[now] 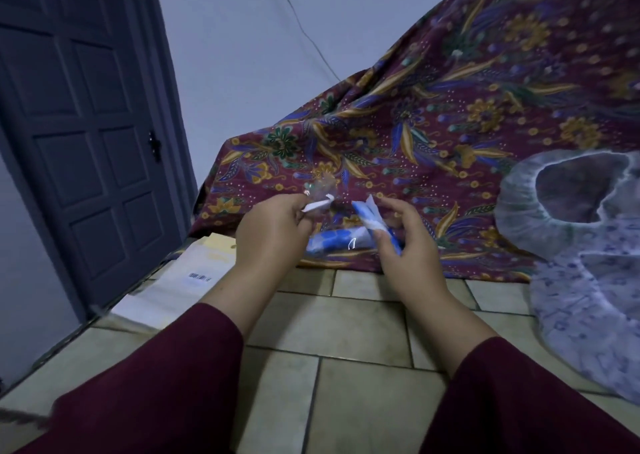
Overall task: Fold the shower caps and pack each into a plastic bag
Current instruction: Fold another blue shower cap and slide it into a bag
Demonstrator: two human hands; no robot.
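We see the folded blue-and-white shower cap pinched in the right hand, one rolled part lying on the batik cloth between both hands. The left hand grips a clear plastic bag by its white strip. Loose caps lie right, on the tiled floor.

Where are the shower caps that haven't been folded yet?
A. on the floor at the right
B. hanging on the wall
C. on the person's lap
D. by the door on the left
A: the loose caps lie in a heap at the right, on the tiles and cloth edge.
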